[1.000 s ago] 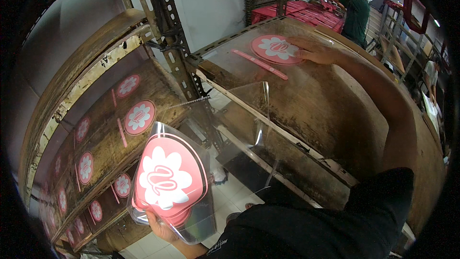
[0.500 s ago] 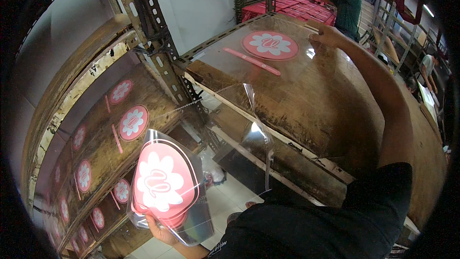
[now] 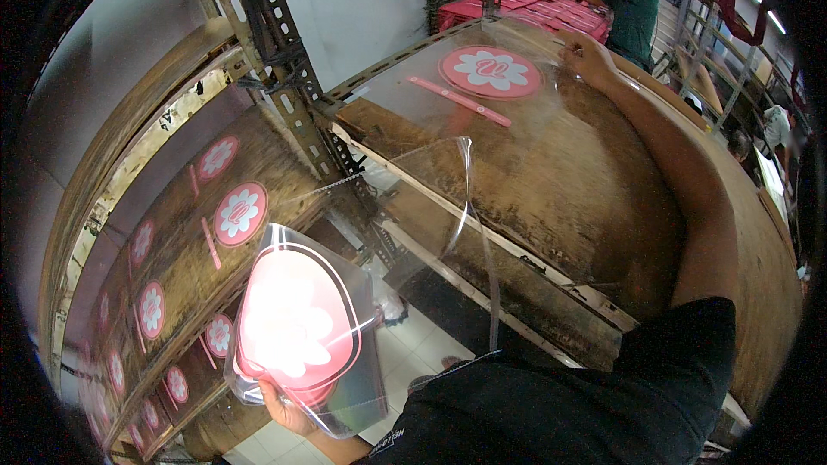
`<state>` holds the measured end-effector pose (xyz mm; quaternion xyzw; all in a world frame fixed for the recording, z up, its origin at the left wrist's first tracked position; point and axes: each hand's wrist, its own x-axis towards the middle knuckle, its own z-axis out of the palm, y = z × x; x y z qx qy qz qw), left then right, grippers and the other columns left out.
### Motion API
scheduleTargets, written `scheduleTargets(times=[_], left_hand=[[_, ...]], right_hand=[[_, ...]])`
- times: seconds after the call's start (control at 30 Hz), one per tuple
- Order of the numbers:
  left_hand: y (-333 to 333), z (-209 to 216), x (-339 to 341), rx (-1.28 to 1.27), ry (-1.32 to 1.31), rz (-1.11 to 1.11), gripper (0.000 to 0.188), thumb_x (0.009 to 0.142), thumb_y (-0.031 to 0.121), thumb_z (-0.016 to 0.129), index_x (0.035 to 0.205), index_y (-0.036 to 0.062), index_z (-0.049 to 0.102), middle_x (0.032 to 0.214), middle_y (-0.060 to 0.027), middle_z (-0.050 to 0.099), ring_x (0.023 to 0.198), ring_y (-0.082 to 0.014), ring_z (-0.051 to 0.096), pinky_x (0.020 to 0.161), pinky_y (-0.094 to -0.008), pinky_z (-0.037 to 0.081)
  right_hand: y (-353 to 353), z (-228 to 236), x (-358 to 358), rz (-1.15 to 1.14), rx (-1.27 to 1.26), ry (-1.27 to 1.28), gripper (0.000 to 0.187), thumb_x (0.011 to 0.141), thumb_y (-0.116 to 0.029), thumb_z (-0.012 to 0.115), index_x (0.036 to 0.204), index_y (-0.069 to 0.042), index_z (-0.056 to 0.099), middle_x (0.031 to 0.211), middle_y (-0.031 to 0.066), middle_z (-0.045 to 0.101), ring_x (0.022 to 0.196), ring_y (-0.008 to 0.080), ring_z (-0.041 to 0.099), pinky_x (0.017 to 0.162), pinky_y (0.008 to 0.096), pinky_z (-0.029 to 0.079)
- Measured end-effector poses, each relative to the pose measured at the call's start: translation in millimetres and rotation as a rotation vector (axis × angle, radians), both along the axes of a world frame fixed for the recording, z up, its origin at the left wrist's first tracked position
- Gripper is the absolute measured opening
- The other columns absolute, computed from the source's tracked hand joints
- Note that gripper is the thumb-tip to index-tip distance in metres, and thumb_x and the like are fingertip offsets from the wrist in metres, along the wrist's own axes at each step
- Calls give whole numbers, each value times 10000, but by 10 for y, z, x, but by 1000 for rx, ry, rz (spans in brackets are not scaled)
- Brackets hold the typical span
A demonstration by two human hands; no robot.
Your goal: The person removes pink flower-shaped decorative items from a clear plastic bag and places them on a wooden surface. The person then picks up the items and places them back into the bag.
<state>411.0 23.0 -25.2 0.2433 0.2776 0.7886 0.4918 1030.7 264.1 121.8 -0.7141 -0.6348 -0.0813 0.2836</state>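
Note:
My left hand (image 3: pixel 289 412) grips a bundle of clear plastic sheeting with a pink oval and white flower print (image 3: pixel 297 314). Glare washes out much of that print, and a loose clear flap (image 3: pixel 469 181) spreads to the right of it. At the far edge of the wooden board, my right hand (image 3: pixel 587 60) has its fingers pinched together at the border of another clear printed sheet (image 3: pixel 422 65). That sheet lies on the board with a pink oval (image 3: pixel 491 73) and a narrow pink strip (image 3: pixel 457 102). Its outer edge is hard to make out.
The worn wooden board (image 3: pixel 551 172) fills the right side. On the left, a rack's lower wooden shelves (image 3: pixel 185 245) carry several similar prints. A slotted metal post (image 3: pixel 280 60) stands between them. Beyond, a person in a green shirt (image 3: pixel 635 17) reaches over stacked red pieces (image 3: pixel 525 9).
My right hand has shifted slightly, its fingers now more curled together. The bundle in my left hand has tilted, brightening the glare on its print, and its clear flap has swung a little right.

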Motion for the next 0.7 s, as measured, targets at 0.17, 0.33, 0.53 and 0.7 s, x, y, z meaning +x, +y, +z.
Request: scheduleTargets(times=[0.17, 0.33, 0.53, 0.7], left_hand=[[15, -53, 9, -49, -75, 18, 467, 976, 317, 372, 1285, -31, 407, 1223, -182, 512, 1087, -259, 538, 913, -421, 451], [-35, -50, -69, 8, 24, 7, 475, 980, 313, 358, 1297, -40, 387, 1249, -191, 496, 1103, -270, 530, 926, -429, 445], [-86, -196, -124, -6, 55, 180, 431, 986, 253, 364, 1282, -57, 406, 1217, -223, 505, 1024, -307, 565, 857, -457, 489], [-209, -277, -207, 2, 93, 305, 397, 987, 215, 376, 1265, -64, 425, 1179, -238, 518, 963, -315, 583, 804, -439, 522]], right_hand=[[-28, -87, 68, -55, 190, -238, 555, 779, -310, 638, 1261, -87, 477, 1264, 192, 490, 1194, 343, 457, 988, 419, 379], [-323, 134, -736, 90, -23, -406, 621, 848, -423, 586, 1313, -47, 420, 1352, 213, 384, 1263, 346, 360, 1048, 427, 293], [-508, 53, -986, 215, -280, -232, 718, 899, -564, 401, 1334, 6, 388, 1315, 237, 432, 1249, 384, 384, 1060, 442, 275], [-565, 92, -1083, 213, -239, -254, 731, 901, -570, 383, 1332, 20, 385, 1287, 237, 457, 1219, 385, 417, 1039, 448, 304]])
